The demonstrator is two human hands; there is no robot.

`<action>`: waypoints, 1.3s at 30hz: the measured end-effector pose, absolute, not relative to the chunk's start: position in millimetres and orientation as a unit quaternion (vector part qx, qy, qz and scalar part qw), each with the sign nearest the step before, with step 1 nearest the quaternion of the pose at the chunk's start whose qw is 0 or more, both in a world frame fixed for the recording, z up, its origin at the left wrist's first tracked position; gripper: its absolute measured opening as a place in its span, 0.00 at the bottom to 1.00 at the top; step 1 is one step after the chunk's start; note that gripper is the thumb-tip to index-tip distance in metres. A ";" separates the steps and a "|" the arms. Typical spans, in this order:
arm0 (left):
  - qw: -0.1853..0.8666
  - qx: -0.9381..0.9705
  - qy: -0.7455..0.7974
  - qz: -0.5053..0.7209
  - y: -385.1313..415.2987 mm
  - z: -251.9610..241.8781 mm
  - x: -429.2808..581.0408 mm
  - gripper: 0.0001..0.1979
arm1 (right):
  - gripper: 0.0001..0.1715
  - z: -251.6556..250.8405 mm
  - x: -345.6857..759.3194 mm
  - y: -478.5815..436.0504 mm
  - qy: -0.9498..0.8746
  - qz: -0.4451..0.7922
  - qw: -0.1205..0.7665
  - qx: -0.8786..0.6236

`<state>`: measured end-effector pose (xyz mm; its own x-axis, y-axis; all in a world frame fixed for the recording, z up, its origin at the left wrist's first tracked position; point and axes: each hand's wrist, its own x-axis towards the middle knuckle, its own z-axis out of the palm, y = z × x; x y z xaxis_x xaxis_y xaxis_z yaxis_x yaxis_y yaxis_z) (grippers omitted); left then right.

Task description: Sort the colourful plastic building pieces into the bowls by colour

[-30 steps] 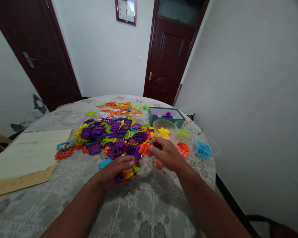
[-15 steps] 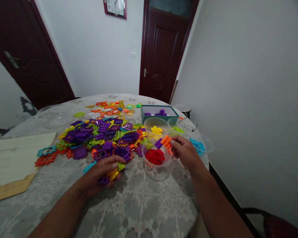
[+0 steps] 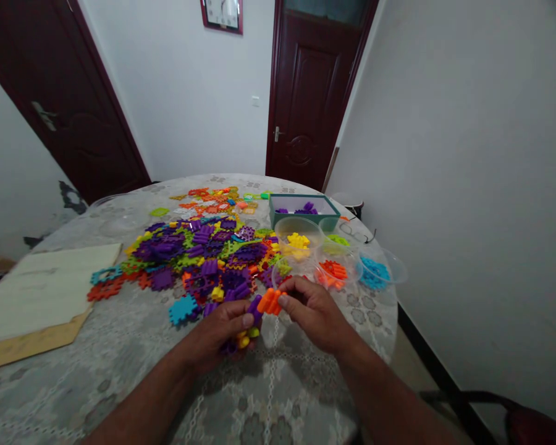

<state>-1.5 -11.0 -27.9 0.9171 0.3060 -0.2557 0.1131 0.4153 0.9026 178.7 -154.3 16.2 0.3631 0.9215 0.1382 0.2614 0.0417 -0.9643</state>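
My right hand [image 3: 319, 315] pinches an orange ridged plastic building piece [image 3: 269, 301] between thumb and fingers. A purple building piece [image 3: 256, 306] touches its left end. My left hand [image 3: 213, 335] has its thumb on that purple piece and is closed around several more pieces, with yellow pieces [image 3: 243, 340] and a light green piece [image 3: 254, 332] showing. Both hands meet just above the tablecloth, in front of the clear bowls. Behind the right hand, most of the bowl with red pieces is hidden.
A large pile of mixed pieces [image 3: 204, 247] spreads across the table's middle. Clear bowls hold yellow pieces [image 3: 298, 242], orange pieces [image 3: 332, 272] and blue pieces [image 3: 374, 272]. A green-edged box [image 3: 301, 219] stands behind them. Paper sheets [image 3: 41, 290] lie at left; eyeglasses [image 3: 354, 232] at right.
My right hand has moved left and nearer, away from the bowls, carrying the orange and purple pieces. My left hand has shifted right, and its thumb now presses the purple piece.
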 end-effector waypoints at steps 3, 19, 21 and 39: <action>0.839 0.505 0.193 0.064 -11.3 -29.1 -1.3 0.24 | 0.14 13.1 181.9 -152.4 -0.392 0.334 0.610 -0.602; 0.786 0.556 0.221 0.154 3.2 -27.9 -2.4 0.20 | 0.23 22.4 248.6 -162.5 -0.421 -0.118 0.432 -0.789; 0.776 0.573 0.216 0.151 3.7 -28.6 -2.3 0.20 | 0.22 32.4 214.3 -154.0 -0.497 0.013 0.423 -0.757; 0.832 0.450 0.255 0.202 9.1 -26.8 -2.1 0.20 | 0.20 72.9 245.8 -63.5 -0.468 0.271 0.472 -0.696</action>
